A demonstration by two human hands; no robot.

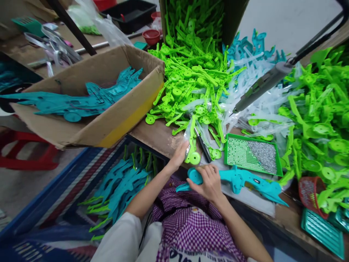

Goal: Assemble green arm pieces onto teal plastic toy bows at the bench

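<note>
My left hand (179,155) is closed at the table's front edge on a lime-green plastic part (194,157) with a round disc end; a translucent piece lies against it, and some fingers are hidden. My right hand (208,182) grips a long teal plastic part (245,179) near its round cup-like end. That part lies along the front of the table, its pointed tip to the right. Between the hands and the heap, a dark-handled tool (203,143) rests on the table. A green perforated tray (230,151) with small metal pieces, apparently screws, sits just beyond the teal part.
Lime-green parts (188,78) spill from an upright box at the back. A grey electric screwdriver (263,85) hangs at right over translucent parts. On the left, a cardboard box (131,112) holds teal parts; below it, a blue-lined bin (51,203) holds teal-and-green assemblies. A red basket (311,194) stands right.
</note>
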